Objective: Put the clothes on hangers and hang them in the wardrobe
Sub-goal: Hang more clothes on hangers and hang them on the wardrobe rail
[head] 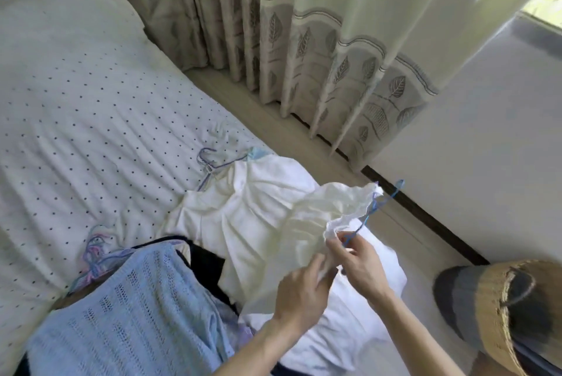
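The left hand (304, 287) is clenched on a fold of the cream cloth (316, 214) and holds it up above the bed (91, 101). The right hand (362, 260) is just to the right of it. Its thumb and fingers pinch the thin wire of the blue hanger (392, 193) at the wire's near end, beside the frilled edge of the cream cloth. The hanger goes from this hand to the far right along that edge, and its hook sticks out past the corner of the cloth. How much of the hanger is inside the cloth I cannot tell.

Under the hands, white clothes (249, 193) lie in a pile on the near right part of the bed. A blue knit (137, 299) lies to the left of them, near the camera, and a dark cloth (206, 260) shows between the two. Spare hangers (209, 159) lie on the dotted sheet at the far edge of the white clothes. A hanger bundle (97, 251) in pink and blue lies at the far left edge of the blue knit.

A curtain (304, 41) with a leaf pattern hangs behind the bed and reaches the floor (304, 144). At the near right stands a woven thing (501, 314) with grey fabric on it.
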A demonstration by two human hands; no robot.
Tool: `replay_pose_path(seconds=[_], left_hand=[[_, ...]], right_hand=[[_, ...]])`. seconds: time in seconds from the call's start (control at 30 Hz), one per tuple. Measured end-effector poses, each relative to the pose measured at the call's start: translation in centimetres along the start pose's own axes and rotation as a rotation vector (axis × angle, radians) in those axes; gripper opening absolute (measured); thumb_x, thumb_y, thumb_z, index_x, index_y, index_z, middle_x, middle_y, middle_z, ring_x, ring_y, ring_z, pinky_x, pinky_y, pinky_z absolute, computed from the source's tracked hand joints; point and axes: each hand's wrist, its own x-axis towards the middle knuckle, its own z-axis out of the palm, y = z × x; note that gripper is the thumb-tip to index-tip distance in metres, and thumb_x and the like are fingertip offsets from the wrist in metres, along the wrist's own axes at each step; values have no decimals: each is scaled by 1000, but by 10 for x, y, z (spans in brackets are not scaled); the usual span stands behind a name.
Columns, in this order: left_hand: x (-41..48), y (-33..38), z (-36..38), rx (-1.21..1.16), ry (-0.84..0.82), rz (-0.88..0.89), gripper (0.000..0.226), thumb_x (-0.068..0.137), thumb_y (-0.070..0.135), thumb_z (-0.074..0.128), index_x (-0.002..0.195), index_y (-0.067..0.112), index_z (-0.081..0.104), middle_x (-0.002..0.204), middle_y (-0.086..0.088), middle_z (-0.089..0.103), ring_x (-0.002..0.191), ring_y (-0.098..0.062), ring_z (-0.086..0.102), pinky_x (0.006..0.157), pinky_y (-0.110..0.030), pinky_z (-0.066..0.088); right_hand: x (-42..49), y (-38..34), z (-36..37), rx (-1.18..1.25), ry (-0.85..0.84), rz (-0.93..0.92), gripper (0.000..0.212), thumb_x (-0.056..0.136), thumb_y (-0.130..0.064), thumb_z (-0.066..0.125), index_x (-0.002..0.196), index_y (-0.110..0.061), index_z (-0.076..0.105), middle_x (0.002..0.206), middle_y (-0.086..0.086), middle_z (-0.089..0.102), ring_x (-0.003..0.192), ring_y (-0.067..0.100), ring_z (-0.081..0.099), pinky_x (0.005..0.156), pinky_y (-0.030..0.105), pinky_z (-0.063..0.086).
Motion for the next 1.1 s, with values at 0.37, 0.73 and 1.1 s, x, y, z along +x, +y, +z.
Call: replay_pose_path(seconds=[0.37,0.73,1.1], left_hand=[[-15,144,29,108,-338,391,34,89,51,64,120,36,61,100,17,64,90,-1,60,88,-25,50],[-180,359,175,349,-633,1398,57,90,68,31,79,23,65,83,8,63,90,-19,62,82,-36,46],[-370,463,285,100,-693,1506,65,90,63,51,59,8,37,49,-4,38,48,-19,32,48,-29,32]], right_hand=[[-187,103,-141,44,230,31,11,88,-7,61,84,-17,59,64,-3,59,56,11,57,55,33,46],[-456,172,-209,99,615,128,14,86,-12,65,78,-23,62,62,-9,61,58,6,55,59,23,48],[-650,245,-181,166,1494,342,15,90,-52,63,97,-39,68,86,-22,69,82,-1,63,72,13,46]])
